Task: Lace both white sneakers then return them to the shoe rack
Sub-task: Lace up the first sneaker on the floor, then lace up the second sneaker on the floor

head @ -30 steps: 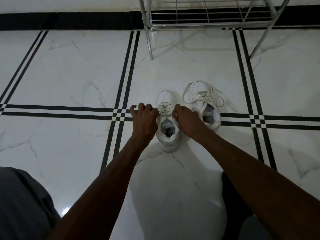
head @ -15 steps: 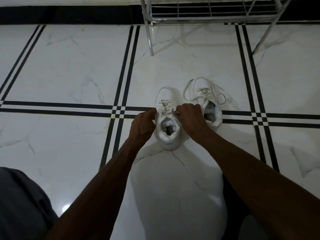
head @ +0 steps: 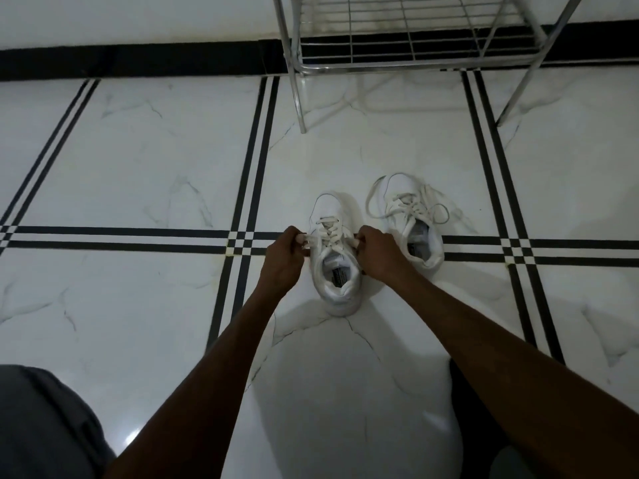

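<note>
Head view. The near sneaker (head: 334, 257) stood on the floor (head: 138, 174), toe pointing away from the person. The left hand (head: 284, 259) was clenched on a lace end (head: 308, 239) at the shoe's left side. The right hand (head: 378, 254) was clenched on the opposite lace end (head: 352, 240). The far sneaker (head: 413, 226) sat just beyond and to the right of the right grip, laces crossed but trailing loose. The rack (head: 411, 39) stood well beyond both grips, against the wall.

Judgement: the step in hand was drawing the laces snug through the upper eyelets. It would be done well by pulling both ends outward with even tension, keeping the tongue centred and the ends of equal length before knotting.

Against the earlier frames, the hands had drawn slightly apart and now showed lace between fingers and eyelets. The camera had tilted up, bringing more of the rack into view. Neither sneaker had shifted.
</note>
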Demonstrator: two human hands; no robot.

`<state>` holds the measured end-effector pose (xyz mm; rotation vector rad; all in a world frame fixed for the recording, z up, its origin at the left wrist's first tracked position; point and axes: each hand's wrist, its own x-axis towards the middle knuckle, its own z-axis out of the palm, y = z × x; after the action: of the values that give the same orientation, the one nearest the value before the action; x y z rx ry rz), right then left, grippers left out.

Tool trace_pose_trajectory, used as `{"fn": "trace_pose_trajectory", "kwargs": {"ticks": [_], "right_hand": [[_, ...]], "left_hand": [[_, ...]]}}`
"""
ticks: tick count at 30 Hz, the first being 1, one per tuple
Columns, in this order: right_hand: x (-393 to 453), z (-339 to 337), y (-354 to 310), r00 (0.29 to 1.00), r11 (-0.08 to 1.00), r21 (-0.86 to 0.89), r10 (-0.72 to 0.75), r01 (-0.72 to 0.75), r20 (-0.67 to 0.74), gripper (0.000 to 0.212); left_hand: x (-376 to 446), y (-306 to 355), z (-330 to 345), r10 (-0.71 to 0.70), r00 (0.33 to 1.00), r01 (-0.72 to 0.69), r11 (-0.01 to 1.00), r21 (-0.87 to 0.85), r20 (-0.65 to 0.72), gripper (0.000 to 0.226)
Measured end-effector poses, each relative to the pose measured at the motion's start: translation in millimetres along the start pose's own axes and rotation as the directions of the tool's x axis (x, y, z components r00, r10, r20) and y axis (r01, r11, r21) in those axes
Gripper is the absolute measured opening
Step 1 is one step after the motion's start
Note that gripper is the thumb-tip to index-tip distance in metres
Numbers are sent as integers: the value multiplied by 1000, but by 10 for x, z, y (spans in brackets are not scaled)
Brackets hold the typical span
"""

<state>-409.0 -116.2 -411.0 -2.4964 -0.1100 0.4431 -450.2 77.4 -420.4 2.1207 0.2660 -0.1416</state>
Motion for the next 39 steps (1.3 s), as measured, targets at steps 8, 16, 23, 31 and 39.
{"fn": "trace_pose_trajectory", "kwargs": {"ticks": [8, 16, 23, 31, 39], "right_hand": [[-30, 122, -188, 986, 925, 345, 134, -159, 95, 29], [-8, -455, 16, 988, 912, 407, 98, -40, -123, 15], [-63, -1002, 546, 903, 974, 188, 188, -123, -386, 23], [-17, -867, 743, 952, 961, 252, 178, -114, -250, 34], [4, -864, 650, 962, 936, 341, 169, -88, -215, 26]], "left_hand": [[54, 14, -203, -210, 978, 201, 938, -283, 0, 32], [189, 438, 13, 232, 929, -181, 965, 192, -288, 17], [283, 1172, 810, 32, 998, -35, 998, 59, 55, 29], [420, 1305, 1314, -74, 996, 73, 997, -13, -43, 30], [433, 1227, 1120, 31, 998, -31, 999, -14, -48, 13]]}}
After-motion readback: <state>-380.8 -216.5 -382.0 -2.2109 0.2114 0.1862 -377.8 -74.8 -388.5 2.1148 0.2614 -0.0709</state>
